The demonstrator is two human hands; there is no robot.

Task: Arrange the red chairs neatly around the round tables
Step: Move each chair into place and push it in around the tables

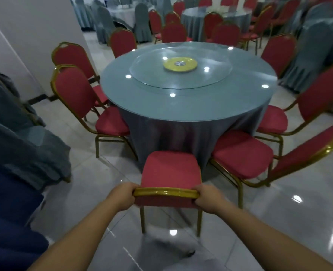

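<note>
Both hands are mine: left hand (122, 196) and right hand (206, 199) grip the top rail of a chair (169, 171), its seat just beside the table (181, 106).

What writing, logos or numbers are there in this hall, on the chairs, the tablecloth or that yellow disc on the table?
There is no readable text anywhere in this view.
The red chair, gripped by the left hand and right hand, shows no label.
The round table and the yellow disc are plain.
The far table and the chairs round it are too blurred to show any writing.
</note>
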